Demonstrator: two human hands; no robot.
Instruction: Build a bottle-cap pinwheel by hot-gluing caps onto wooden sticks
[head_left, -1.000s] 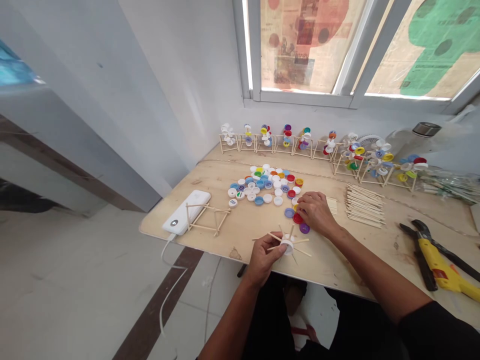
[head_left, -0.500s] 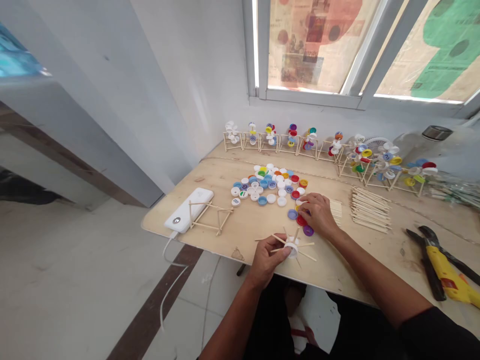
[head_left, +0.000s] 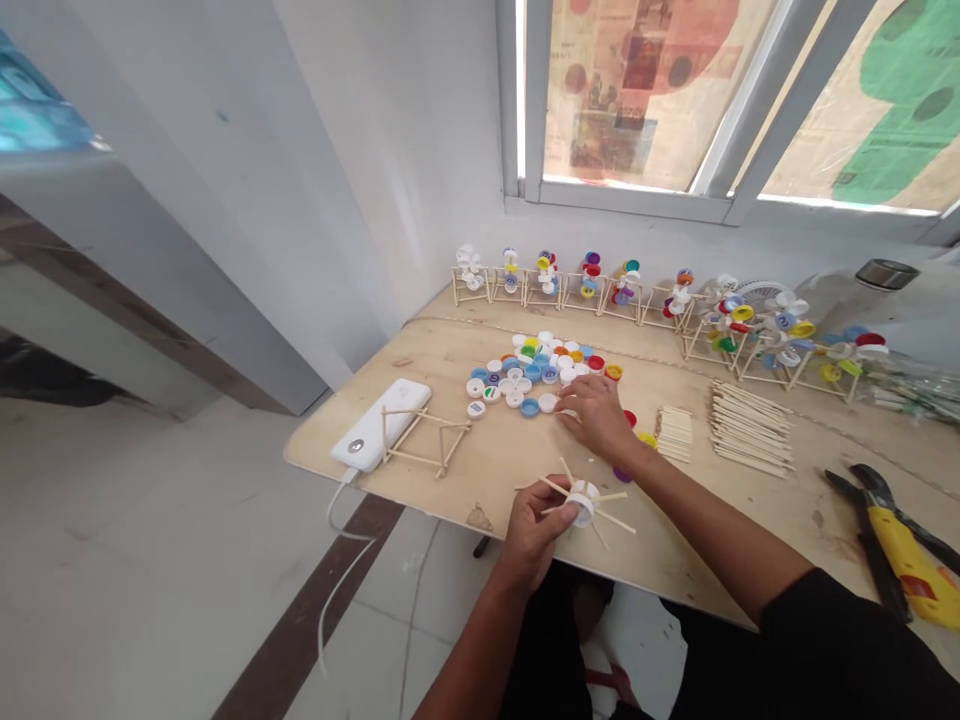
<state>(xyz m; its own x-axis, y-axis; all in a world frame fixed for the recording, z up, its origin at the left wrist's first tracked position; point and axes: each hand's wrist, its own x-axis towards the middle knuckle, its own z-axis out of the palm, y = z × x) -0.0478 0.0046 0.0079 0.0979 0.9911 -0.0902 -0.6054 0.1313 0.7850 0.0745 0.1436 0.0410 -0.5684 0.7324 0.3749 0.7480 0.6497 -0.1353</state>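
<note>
My left hand (head_left: 534, 520) grips a white bottle cap hub (head_left: 580, 502) with several thin wooden sticks poking out of it like spokes, near the front edge of the wooden table (head_left: 480, 460). My right hand (head_left: 598, 415) rests palm down at the near edge of a pile of coloured bottle caps (head_left: 536, 370), fingers on the caps there. Whether it holds one I cannot tell. A red cap (head_left: 629, 418), a yellow cap (head_left: 647, 439) and a purple cap (head_left: 622, 474) lie beside my right wrist.
A white power bank (head_left: 373, 437) with a cable and a stick frame (head_left: 424, 440) lie at the left. Stacks of wooden sticks (head_left: 750, 427) sit to the right, pliers and a yellow tool (head_left: 896, 550) further right. Finished cap pinwheels (head_left: 592, 280) line the wall under the window.
My right hand has moved left and away from me, off the red and purple caps and up to the cap pile. The left hand keeps its grip on the spoked hub.
</note>
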